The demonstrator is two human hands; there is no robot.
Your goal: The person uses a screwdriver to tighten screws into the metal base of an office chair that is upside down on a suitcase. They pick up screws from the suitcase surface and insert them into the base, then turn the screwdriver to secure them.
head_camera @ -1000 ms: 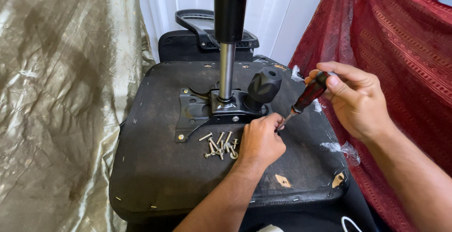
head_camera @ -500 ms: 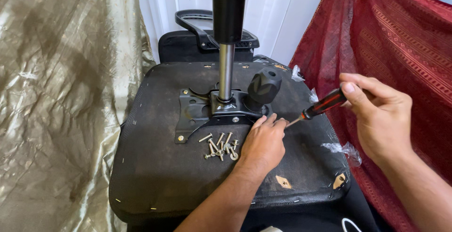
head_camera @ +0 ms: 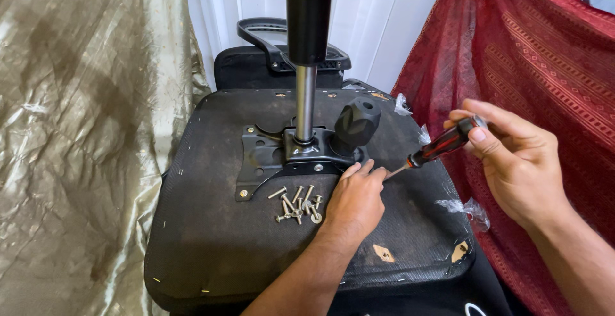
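Screwdriver (head_camera: 442, 146) is slanting w/ its tip at the plate (head_camera: 269, 159) edge on the seat (head_camera: 211, 245); rigid, light, likely best gripped at the handle. Right hand (head_camera: 519, 162) fingers are clenching it; left hand (head_camera: 355, 200) is resting flat, released, beside the screws (head_camera: 298, 204).

The left hand (head_camera: 354, 202) lies palm down, forearm entering from the bottom edge and angled up toward the middle of the view. Its fingers (head_camera: 366, 170) are extended forward, held close together. The right hand (head_camera: 517, 161) is raised at the right, forearm entering from the lower right corner. Its thumb and fingers are curled inward in a closed grip, knuckles facing up and the thumb tip pointing left.
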